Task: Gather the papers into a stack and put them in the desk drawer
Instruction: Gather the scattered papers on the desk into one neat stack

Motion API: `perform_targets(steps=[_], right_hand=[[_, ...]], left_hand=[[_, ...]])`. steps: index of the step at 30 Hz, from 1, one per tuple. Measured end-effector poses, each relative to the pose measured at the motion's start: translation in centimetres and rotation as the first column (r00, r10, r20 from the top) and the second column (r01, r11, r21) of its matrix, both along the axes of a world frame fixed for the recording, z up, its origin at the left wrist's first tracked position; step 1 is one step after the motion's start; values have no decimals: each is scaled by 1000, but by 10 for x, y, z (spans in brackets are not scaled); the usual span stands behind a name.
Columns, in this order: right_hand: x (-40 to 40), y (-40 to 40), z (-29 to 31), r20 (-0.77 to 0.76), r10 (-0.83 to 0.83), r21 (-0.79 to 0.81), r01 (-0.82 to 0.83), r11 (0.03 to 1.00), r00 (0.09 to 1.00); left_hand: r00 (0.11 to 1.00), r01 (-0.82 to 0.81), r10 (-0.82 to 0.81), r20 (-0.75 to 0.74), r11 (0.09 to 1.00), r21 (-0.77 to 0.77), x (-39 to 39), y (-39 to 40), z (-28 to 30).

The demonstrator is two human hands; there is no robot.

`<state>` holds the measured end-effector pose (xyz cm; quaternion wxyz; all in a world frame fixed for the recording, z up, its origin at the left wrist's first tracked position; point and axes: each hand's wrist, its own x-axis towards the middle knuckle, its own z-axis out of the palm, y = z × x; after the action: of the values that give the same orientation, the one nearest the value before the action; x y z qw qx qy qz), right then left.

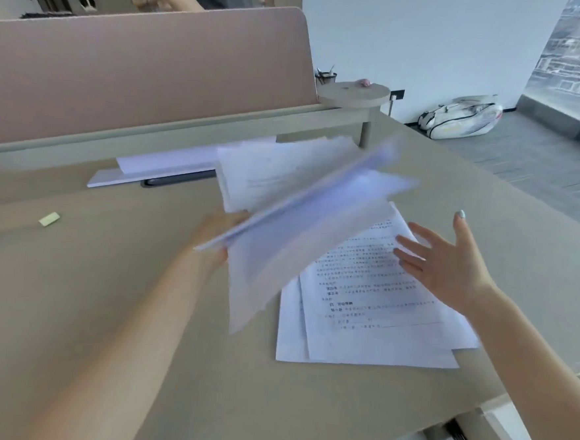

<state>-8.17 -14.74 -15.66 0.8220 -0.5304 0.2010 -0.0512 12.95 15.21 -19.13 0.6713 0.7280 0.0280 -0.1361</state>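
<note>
My left hand grips a blurred bundle of white papers lifted off the desk and tilted up toward the right. Under it, a few printed sheets lie fanned on the beige desk. My right hand hovers open over the right side of those sheets, fingers spread, holding nothing. More white sheets lie behind the bundle, and another sheet rests at the back by the divider. The drawer itself is not clearly visible.
A pink divider panel closes the desk's far side. A dark phone lies partly under the back sheet. A small green eraser sits at left. A round shelf with a pen cup stands at back right; a white bag lies on the floor.
</note>
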Motion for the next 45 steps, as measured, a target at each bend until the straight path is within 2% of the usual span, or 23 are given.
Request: perform_targets(steps=[2, 5, 7, 9, 13, 16, 19, 22, 26, 29, 33, 37, 41, 45], right_hand=[[-5, -7, 5, 19, -83, -49, 84, 995, 996], [-9, -19, 7, -90, -184, -313, 148, 938, 979], [-11, -20, 5, -147, -200, -460, 112, 881, 969], [-10, -19, 0, -180, -164, -586, 28, 810, 970], [-6, -10, 0, -201, -168, -662, -7, 750, 965], [-8, -5, 1, -194, -175, -683, -5, 731, 965], [-7, -2, 0, -214, -199, -683, -1, 731, 956], [-6, -1, -2, -210, -189, -564, 39, 825, 959], [-9, 5, -2, -231, -217, -484, 81, 871, 949], [-7, 5, 0, -230, -187, -471, 59, 880, 955], [-7, 9, 5, -242, -74, -402, -31, 915, 968], [-10, 16, 5, -265, -56, -426, -64, 903, 963], [-12, 21, 1, -190, -48, -427, -38, 903, 981], [-1, 33, 5, -25, -3, -377, -7, 926, 1000]], left_hand=[[996, 59, -70, 57, 981, 183, -47, -22, 22], [976, 77, -137, 171, 945, 319, -88, -51, 24], [970, 106, -184, 158, 907, 408, -89, -62, 23], [966, 203, -252, 63, 884, 421, -89, -76, 29], [962, 273, -266, -65, 917, 290, -79, -96, 32], [967, 250, -229, -109, 931, 267, -77, -98, 37], [969, 248, -233, -82, 915, 318, -78, -96, 38], [966, 242, -259, 4, 908, 342, -82, -96, 35], [939, 228, -322, 123, 848, 478, -89, -99, 37], [936, 136, -303, 181, 782, 608, -88, -96, 31], [969, 189, -239, 68, 886, 425, -83, -84, 38], [956, 280, -294, 19, 926, 254, -87, -71, 44], [918, 225, -295, 264, 937, 267, -111, -58, 52], [839, 238, -283, 465, 959, 154, -122, -46, 75]])
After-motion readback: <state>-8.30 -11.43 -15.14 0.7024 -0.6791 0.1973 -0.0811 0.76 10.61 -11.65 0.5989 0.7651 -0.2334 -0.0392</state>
